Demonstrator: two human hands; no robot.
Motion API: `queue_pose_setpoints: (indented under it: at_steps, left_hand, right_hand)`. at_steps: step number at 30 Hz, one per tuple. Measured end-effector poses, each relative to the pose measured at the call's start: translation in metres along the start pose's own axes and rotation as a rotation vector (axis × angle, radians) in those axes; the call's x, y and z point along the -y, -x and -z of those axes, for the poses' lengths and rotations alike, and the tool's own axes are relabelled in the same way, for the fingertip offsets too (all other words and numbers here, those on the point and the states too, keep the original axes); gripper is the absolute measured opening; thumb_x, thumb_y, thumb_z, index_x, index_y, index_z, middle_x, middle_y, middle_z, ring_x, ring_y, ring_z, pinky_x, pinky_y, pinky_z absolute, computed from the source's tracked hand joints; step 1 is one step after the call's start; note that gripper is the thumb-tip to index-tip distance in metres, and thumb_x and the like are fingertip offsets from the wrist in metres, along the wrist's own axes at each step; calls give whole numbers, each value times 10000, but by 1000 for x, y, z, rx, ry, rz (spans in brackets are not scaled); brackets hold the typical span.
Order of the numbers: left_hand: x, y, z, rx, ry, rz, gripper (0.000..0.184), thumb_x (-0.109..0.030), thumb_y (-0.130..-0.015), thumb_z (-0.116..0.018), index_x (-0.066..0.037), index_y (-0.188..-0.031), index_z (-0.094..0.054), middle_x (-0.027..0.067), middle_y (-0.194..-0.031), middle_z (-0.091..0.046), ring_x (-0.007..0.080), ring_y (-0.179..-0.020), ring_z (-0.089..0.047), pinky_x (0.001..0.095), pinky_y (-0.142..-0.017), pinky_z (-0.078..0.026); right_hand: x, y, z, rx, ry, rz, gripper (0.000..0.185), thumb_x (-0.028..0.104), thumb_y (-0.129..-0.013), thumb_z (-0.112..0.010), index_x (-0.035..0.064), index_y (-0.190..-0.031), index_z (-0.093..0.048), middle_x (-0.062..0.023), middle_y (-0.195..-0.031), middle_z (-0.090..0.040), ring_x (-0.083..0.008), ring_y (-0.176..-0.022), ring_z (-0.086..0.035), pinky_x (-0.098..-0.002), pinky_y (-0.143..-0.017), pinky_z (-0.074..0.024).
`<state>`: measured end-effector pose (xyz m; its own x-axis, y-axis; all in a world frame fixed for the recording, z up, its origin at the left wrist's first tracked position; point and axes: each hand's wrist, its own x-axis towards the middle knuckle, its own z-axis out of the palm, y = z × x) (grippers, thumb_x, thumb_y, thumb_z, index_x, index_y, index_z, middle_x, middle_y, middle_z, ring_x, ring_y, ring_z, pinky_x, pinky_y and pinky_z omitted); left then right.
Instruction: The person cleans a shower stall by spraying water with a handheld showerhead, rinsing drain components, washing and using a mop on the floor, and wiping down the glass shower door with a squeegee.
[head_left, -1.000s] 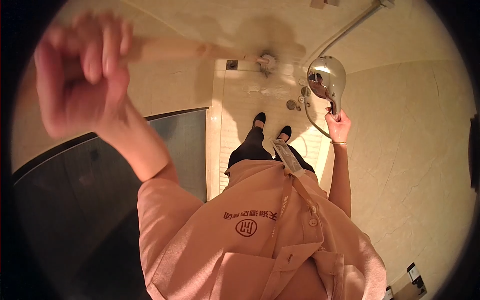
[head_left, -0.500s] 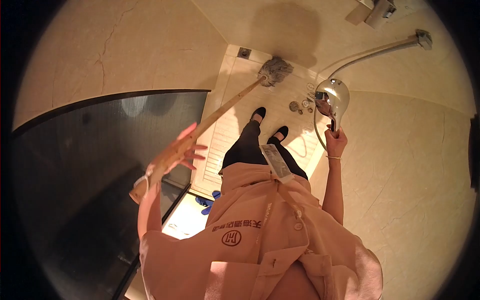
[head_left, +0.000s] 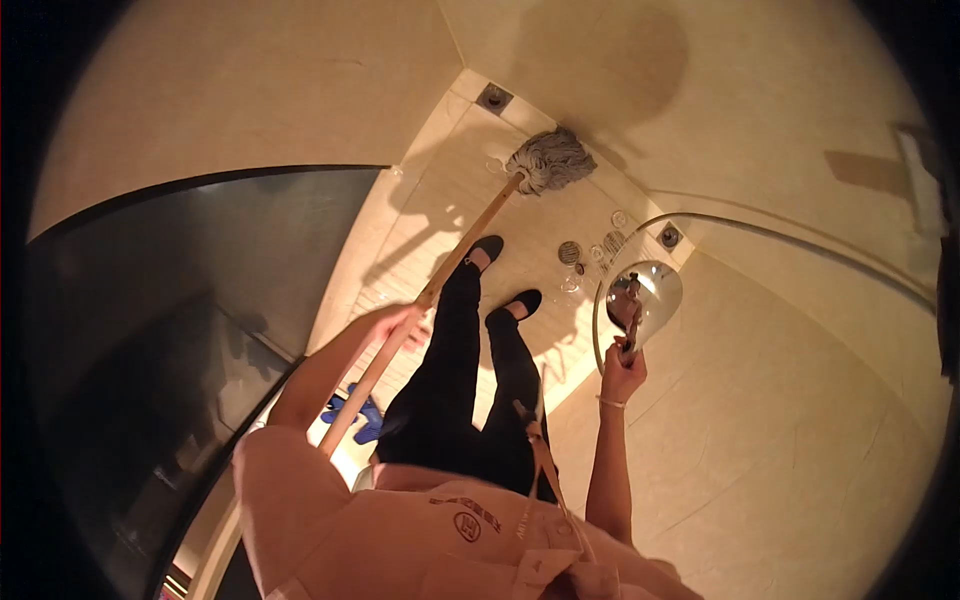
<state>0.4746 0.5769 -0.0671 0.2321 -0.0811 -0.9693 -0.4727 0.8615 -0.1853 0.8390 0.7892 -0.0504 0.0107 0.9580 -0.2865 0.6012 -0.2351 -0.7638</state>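
My left hand [head_left: 405, 325] is wrapped round the wooden handle of a mop [head_left: 470, 240], a little blurred. The handle slants from beside my left arm to the floor. Its grey string head [head_left: 550, 162] rests there, close to the far wall. My right hand [head_left: 624, 375] grips a shiny chrome shower head [head_left: 655, 290] by its handle, out to my right. A metal hose [head_left: 760, 225] arcs from it to the right wall. I cannot see any water coming from the shower head.
A dark glass panel [head_left: 200, 310] stands at my left. Several round drain pieces [head_left: 570, 252] lie on the floor right of my feet. Square drains [head_left: 494, 97] sit in the far corner and near the right wall. Blue slippers [head_left: 365, 412] lie beside my legs.
My left hand's fingers, spread beside the mop handle before, now close round it lower down. The shower head appears lower and nearer my body. The whole view has shifted.
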Motion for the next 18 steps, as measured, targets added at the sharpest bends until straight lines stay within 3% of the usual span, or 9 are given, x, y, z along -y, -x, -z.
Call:
queue_pose_setpoints:
  at_steps: [1,2,4,6,7,9,10,12,18]
  left_hand:
    - [-32,-34,-9,80,-12,-58,558,-516,-753,-616,-131,-1133,-478,116,-911,-583,240,-685,-607,416,-569,-532]
    - [-62,-79,-8,-5,-61,-178,544,-501,-718,-660,-99,-1057,-522,120,-829,-580,226,-636,-602,375,-525,-528]
    - [-126,-109,-44,-302,-133,-269,480,-432,-671,-720,-39,-906,-576,101,-730,-577,207,-594,-595,349,-513,-518]
    - [-166,-154,-66,-694,-151,-408,403,-328,-685,-716,2,-873,-579,122,-730,-599,194,-581,-606,330,-475,-505]
    - [-168,-163,-72,-820,-365,-416,369,-295,-688,-704,10,-856,-581,122,-699,-601,190,-559,-605,321,-454,-494]
    - [-167,-152,-82,-1038,-807,-435,300,-227,-694,-680,26,-822,-583,123,-637,-605,181,-514,-603,304,-413,-471]
    - [-160,-139,-85,-921,-734,-414,277,-214,-698,-663,27,-809,-585,119,-602,-597,186,-494,-599,303,-405,-464]
    - [-164,-87,-94,-700,-596,-393,233,-187,-706,-631,29,-783,-589,112,-531,-581,197,-454,-591,301,-390,-451]
    - [-166,12,-119,-526,-576,-586,262,-199,-694,-654,29,-793,-571,85,-500,-529,192,-404,-547,309,-372,-424]
  right_hand:
    - [-8,-3,0,4,-10,11,54,57,-741,-625,13,-766,-644,85,-562,-377,-22,-525,-321,-185,-479,-280]
    - [-8,0,-2,-5,-14,7,46,58,-747,-625,14,-736,-631,83,-563,-379,-23,-525,-323,-183,-479,-282]
    - [-25,-1,-3,-9,-79,17,192,80,-728,-660,39,-634,-498,58,-524,-342,-41,-511,-303,-205,-451,-266]
    - [-51,6,-1,-4,-203,-61,288,87,-710,-682,56,-579,-427,49,-504,-330,-47,-504,-294,-212,-436,-257]
    - [-75,12,1,5,-297,-141,293,83,-702,-686,60,-575,-423,51,-503,-337,-44,-504,-296,-208,-435,-255]
    - [-31,18,1,-72,-8,60,315,71,-686,-692,69,-562,-402,61,-507,-349,-38,-502,-301,-204,-428,-248]
    - [-12,24,1,-41,-9,-66,115,13,-723,-640,28,-648,-555,75,-567,-433,-26,-520,-354,-176,-473,-295]
    - [-5,23,-4,-24,-16,-114,38,23,-741,-631,8,-715,-607,68,-569,-453,-26,-506,-360,-178,-468,-310]
    - [-3,41,-12,-31,-92,-59,54,1,-766,-598,-6,-815,-618,33,-562,-486,-37,-481,-408,-182,-457,-346]
